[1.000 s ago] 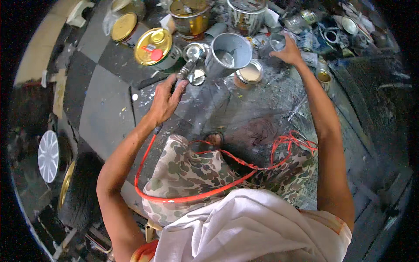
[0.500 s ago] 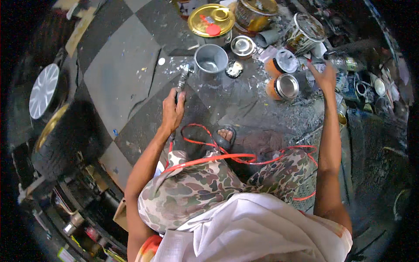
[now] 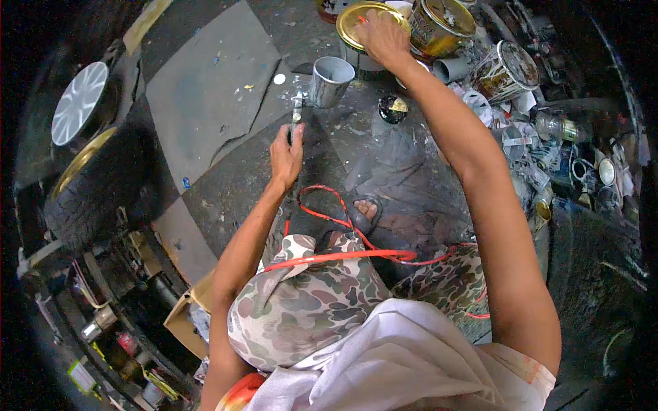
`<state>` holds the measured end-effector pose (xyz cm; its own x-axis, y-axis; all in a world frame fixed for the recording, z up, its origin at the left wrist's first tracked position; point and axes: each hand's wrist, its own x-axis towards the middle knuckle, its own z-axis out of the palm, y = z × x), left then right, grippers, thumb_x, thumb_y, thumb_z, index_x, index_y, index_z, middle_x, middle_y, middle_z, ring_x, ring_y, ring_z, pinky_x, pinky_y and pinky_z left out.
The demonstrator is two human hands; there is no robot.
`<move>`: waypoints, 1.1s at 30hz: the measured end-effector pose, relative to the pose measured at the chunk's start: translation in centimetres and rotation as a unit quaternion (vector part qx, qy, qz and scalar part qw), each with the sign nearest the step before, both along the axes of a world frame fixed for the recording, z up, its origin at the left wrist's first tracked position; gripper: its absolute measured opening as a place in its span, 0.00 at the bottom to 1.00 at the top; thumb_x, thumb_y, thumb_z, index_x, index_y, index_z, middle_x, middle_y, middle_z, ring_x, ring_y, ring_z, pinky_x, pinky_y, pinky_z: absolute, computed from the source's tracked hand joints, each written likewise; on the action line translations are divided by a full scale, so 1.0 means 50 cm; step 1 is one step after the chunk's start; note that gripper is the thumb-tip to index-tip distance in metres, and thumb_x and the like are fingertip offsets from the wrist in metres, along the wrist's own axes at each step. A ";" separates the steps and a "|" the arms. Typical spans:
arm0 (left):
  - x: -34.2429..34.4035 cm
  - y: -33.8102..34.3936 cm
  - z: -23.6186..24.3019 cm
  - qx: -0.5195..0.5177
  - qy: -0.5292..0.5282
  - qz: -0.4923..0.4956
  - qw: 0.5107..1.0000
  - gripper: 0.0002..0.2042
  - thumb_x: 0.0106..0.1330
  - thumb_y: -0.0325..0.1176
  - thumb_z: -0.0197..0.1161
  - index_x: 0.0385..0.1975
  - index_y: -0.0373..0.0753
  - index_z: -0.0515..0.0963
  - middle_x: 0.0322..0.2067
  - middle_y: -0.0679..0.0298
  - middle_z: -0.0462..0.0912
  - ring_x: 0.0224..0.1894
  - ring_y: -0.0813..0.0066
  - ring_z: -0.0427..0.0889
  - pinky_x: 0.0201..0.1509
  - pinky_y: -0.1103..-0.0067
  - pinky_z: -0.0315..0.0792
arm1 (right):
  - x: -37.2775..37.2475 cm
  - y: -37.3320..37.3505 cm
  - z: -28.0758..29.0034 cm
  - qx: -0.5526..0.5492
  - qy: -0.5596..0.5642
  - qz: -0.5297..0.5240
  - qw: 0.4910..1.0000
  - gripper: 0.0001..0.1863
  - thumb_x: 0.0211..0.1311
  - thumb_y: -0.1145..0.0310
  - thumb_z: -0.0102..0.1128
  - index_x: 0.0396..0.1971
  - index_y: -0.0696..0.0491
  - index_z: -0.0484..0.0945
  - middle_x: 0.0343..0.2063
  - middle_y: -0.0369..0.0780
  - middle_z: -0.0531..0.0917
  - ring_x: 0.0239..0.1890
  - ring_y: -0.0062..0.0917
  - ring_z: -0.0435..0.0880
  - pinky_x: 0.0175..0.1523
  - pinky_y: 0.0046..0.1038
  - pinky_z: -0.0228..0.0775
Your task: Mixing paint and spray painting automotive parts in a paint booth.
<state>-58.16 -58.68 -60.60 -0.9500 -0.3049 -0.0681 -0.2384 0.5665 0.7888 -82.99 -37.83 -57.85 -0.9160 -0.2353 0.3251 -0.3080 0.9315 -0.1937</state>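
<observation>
My left hand [image 3: 286, 154] is closed around a slim, paint-flecked metal tool [image 3: 297, 108], whose tip points away from me, close beside a grey plastic cup [image 3: 332, 82]. The red hose [image 3: 322, 256] runs near that wrist and loops across my lap; its join to the tool is hidden. At the far side my right hand [image 3: 385, 40] reaches onto the gold lid [image 3: 353, 20] of a large can. Its fingers are bent together over a small bit of red on the lid; what they hold is mostly covered. A small open black-rimmed tin [image 3: 393, 109] sits right of the cup.
Paint-streaked cans [image 3: 508, 72] and a gold tin [image 3: 449, 24] stand at the far right, beside a heap of jars and scraps [image 3: 541, 147]. Tyred wheels [image 3: 82, 103] lie at the left. A cardboard box [image 3: 195, 301] is by my left elbow.
My right hand has swung from the cluttered right side up and left onto the gold lid, its forearm now covering the orange tins. The view has shifted; my left hand keeps its tool.
</observation>
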 end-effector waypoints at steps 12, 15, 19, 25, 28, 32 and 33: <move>-0.017 -0.025 -0.046 0.004 -0.013 0.001 1.000 0.19 0.72 0.47 0.54 0.38 0.34 0.76 0.24 0.53 0.77 0.26 0.67 0.72 0.35 0.70 0.68 | -0.006 0.014 -0.009 -0.058 0.105 0.121 0.985 0.11 0.67 0.63 0.50 0.39 0.56 0.70 0.37 0.49 0.78 0.42 0.47 0.77 0.45 0.45 0.71; -0.021 -0.031 -0.042 -0.006 0.009 0.015 1.000 0.19 0.71 0.47 0.54 0.39 0.33 0.77 0.26 0.52 0.79 0.26 0.66 0.72 0.35 0.69 0.69 | 0.014 0.008 -0.007 -0.086 0.089 0.121 0.985 0.10 0.66 0.64 0.51 0.37 0.56 0.71 0.35 0.49 0.77 0.41 0.46 0.77 0.44 0.46 0.70; -0.026 -0.027 -0.028 0.008 -0.003 0.038 0.999 0.18 0.69 0.45 0.58 0.34 0.31 0.75 0.24 0.46 0.77 0.26 0.50 0.75 0.34 0.64 0.69 | 0.025 -0.003 -0.021 -0.096 0.104 0.132 0.981 0.09 0.65 0.65 0.53 0.35 0.55 0.72 0.33 0.48 0.77 0.39 0.45 0.78 0.43 0.44 0.72; -0.005 -0.051 -0.030 -0.034 -0.012 0.035 0.999 0.20 0.70 0.48 0.56 0.35 0.32 0.76 0.24 0.49 0.76 0.26 0.60 0.71 0.35 0.67 0.68 | 0.072 -0.053 -0.025 -0.064 0.170 0.182 0.966 0.11 0.60 0.67 0.56 0.41 0.54 0.76 0.32 0.42 0.78 0.37 0.34 0.81 0.38 0.35 0.76; 0.011 -0.057 -0.030 -0.040 -0.032 0.050 0.997 0.18 0.69 0.45 0.58 0.32 0.31 0.74 0.22 0.48 0.76 0.24 0.58 0.75 0.34 0.66 0.69 | 0.086 -0.070 -0.036 -0.078 0.176 0.215 0.957 0.08 0.60 0.70 0.55 0.38 0.57 0.75 0.31 0.43 0.77 0.35 0.37 0.79 0.40 0.37 0.73; 0.042 -0.069 -0.039 -0.026 -0.015 0.063 0.998 0.19 0.69 0.46 0.58 0.31 0.32 0.74 0.22 0.49 0.77 0.25 0.57 0.75 0.34 0.66 0.69 | 0.107 -0.093 -0.038 -0.061 0.196 0.221 0.953 0.07 0.60 0.71 0.54 0.36 0.56 0.75 0.30 0.42 0.76 0.34 0.35 0.79 0.38 0.35 0.73; 0.050 -0.076 -0.046 -0.040 -0.003 0.065 0.997 0.19 0.69 0.47 0.57 0.31 0.32 0.74 0.23 0.49 0.77 0.25 0.57 0.75 0.35 0.66 0.69 | 0.111 -0.099 -0.037 -0.052 0.196 0.216 0.955 0.06 0.60 0.70 0.54 0.35 0.56 0.75 0.30 0.42 0.76 0.34 0.34 0.79 0.38 0.35 0.72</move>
